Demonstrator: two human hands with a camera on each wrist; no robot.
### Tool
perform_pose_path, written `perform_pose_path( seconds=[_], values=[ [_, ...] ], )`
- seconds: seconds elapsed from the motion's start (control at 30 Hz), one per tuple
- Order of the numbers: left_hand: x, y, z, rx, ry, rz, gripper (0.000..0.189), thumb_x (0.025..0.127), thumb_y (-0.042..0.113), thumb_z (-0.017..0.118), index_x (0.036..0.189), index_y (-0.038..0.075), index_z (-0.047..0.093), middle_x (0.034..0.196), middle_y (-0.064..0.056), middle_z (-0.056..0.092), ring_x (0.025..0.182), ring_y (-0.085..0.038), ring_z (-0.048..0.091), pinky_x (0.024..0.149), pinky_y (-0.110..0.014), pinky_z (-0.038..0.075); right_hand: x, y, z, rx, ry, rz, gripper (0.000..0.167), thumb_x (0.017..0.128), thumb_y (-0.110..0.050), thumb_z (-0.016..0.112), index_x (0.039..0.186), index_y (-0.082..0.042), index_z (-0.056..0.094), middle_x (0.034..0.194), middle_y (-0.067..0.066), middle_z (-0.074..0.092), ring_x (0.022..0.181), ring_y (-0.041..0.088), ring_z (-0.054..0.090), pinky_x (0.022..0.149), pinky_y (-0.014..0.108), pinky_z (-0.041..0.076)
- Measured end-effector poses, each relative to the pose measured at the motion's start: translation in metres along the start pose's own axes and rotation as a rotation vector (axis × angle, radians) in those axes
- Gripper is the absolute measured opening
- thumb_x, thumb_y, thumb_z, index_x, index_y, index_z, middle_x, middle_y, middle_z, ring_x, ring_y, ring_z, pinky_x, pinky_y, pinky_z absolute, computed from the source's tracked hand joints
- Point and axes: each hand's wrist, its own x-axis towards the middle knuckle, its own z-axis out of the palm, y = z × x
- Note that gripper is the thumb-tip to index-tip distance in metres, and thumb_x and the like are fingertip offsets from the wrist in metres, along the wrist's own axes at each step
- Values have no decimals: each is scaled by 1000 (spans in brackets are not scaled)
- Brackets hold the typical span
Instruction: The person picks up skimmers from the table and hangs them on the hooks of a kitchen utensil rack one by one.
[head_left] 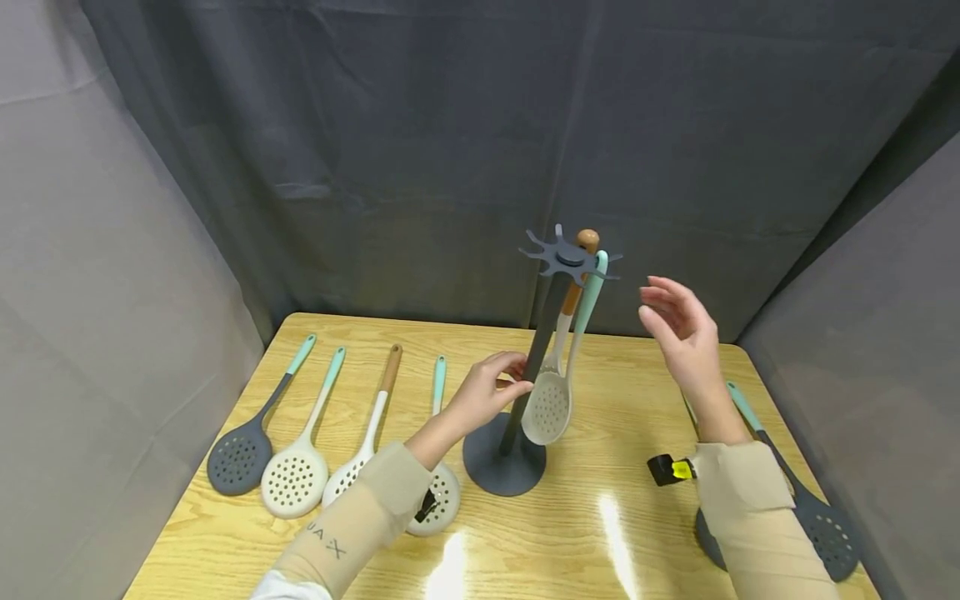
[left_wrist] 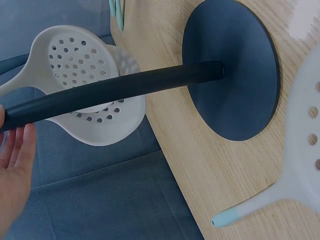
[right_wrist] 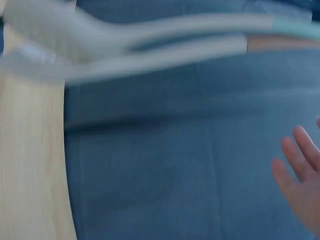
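Note:
A dark utensil stand (head_left: pixel 505 467) with a round base and a hooked top stands on the table. My left hand (head_left: pixel 487 392) holds its pole (left_wrist: pixel 125 88) between thumb and fingers, midway up in the head view. From the hooks hang two skimmers on the right side: a pale one with a mint handle (head_left: pixel 590 296) and one with a wooden handle (head_left: pixel 573 293). Their perforated heads overlap in the left wrist view. My right hand (head_left: pixel 684 333) is raised to the right of the stand, fingers loosely bent, apart from the skimmers and holding nothing.
Left of the stand lie several skimmers: a dark one (head_left: pixel 240 458), a cream one (head_left: pixel 294 482), a white one with a wooden handle (head_left: pixel 390 367) and another mint-handled one (head_left: pixel 439 375). Dark utensils (head_left: pixel 828 533) lie at the right, partly under my forearm. Grey curtains (head_left: pixel 375 167) enclose the table.

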Motion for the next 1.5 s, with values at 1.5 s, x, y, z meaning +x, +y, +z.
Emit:
perform_pose_path(
  seconds=[1.5],
  values=[
    [0, 0, 1, -1, 6, -24, 33, 86, 15, 63, 116, 4, 57, 104, -8, 60, 91, -17, 60, 77, -24, 53, -115, 194, -118, -992, -373, 878, 51, 89, -20, 49, 118, 21, 43, 112, 39, 48, 97, 53, 49, 78, 54, 47]
  ],
)
